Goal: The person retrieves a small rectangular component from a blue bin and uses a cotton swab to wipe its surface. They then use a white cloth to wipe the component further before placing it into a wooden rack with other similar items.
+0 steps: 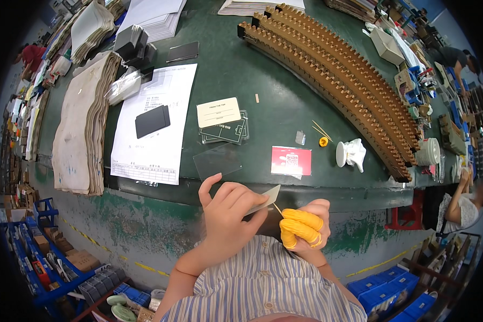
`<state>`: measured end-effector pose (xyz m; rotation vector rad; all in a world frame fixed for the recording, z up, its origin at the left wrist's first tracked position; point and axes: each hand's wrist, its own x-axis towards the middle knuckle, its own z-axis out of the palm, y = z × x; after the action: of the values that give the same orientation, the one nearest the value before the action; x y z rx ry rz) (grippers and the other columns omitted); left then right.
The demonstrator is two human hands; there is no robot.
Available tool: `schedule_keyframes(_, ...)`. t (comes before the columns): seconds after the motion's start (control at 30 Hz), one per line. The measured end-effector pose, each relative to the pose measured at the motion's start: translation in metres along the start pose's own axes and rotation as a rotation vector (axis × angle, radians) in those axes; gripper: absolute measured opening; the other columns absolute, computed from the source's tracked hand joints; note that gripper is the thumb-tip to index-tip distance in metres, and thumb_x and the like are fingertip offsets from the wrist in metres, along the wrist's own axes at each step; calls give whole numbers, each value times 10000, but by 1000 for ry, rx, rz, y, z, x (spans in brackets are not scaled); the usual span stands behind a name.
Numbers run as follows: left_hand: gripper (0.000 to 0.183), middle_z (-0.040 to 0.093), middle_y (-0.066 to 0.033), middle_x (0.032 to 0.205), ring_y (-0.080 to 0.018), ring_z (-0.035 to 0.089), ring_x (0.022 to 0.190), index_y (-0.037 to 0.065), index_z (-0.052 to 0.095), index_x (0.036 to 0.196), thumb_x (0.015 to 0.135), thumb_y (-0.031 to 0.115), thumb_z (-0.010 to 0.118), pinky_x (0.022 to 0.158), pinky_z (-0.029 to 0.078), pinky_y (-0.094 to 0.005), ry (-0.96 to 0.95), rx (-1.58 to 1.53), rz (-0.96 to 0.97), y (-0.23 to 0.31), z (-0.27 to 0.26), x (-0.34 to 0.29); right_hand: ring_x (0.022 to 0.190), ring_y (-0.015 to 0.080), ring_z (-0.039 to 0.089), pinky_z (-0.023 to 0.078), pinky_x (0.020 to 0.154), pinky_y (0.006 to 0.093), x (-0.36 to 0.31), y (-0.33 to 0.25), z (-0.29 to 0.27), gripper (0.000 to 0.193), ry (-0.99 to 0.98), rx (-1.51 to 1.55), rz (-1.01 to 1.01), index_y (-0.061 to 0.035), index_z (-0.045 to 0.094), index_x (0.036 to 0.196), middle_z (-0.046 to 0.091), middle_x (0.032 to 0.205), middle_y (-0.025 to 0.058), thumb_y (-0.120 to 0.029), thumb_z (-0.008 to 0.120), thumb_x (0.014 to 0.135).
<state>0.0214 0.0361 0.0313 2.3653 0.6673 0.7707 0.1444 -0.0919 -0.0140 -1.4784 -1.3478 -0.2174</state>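
My left hand (226,219) pinches a thin pale card (268,197) by its edge and holds it tilted above the table's front edge. In my right hand (312,221), which wears yellow finger cots (301,224), is a thin wooden stick (277,208), its tip close to the card; whether they touch I cannot tell. Beyond my hands lie a clear sheet (217,162), a cream printed card (218,111) on dark green cards (228,132), and a pink-red card with a square code (291,161). A small yellow cap (323,141) sits near loose wooden sticks (321,130).
Curved slotted wooden racks (335,75) span the table's right side. A crumpled white wad (353,154) is near them. Leftward lie a printed sheet (129,153) bearing black cards (152,122) and a worn stack of boards (80,126). A person (459,206) sits at far right.
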Motion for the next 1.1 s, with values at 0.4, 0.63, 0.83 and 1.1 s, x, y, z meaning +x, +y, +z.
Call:
schedule_keyframes(0.4, 176, 577, 29, 718, -132, 571, 779, 118, 632, 779, 641, 59, 723, 1018, 249, -404, 0, 11, 1, -2, 1, -1, 753, 202, 538, 421, 659, 329, 2, -2, 2, 321, 16, 3, 2, -131, 685, 905, 617, 909, -1, -104, 786, 602)
schedule_keyframes(0.63, 183, 581, 14, 700, -141, 571, 743, 105, 633, 751, 627, 21, 737, 1019, 257, -391, 18, -4, -8, 2, 0, 0, 759, 230, 516, 424, 671, 342, -1, 5, 4, 228, 121, -24, 115, -126, 694, 932, 584, 907, 28, -99, 717, 707)
schedule_keyframes(0.83, 188, 580, 16, 700, -137, 573, 743, 111, 636, 756, 624, 25, 739, 1021, 255, -392, 15, 7, -2, 1, 0, -2, 780, 243, 530, 438, 666, 338, -2, 4, 14, 226, 56, -20, 165, -93, 677, 924, 556, 897, 67, -54, 688, 702)
schedule_keyframes(1.1, 172, 566, 32, 721, -128, 572, 794, 128, 634, 805, 655, 81, 704, 1022, 243, -411, -2, 42, 13, -3, 0, -6, 837, 243, 515, 420, 718, 327, -3, 1, 18, 191, 21, -1, 227, -32, 641, 933, 514, 957, 123, -170, 635, 802)
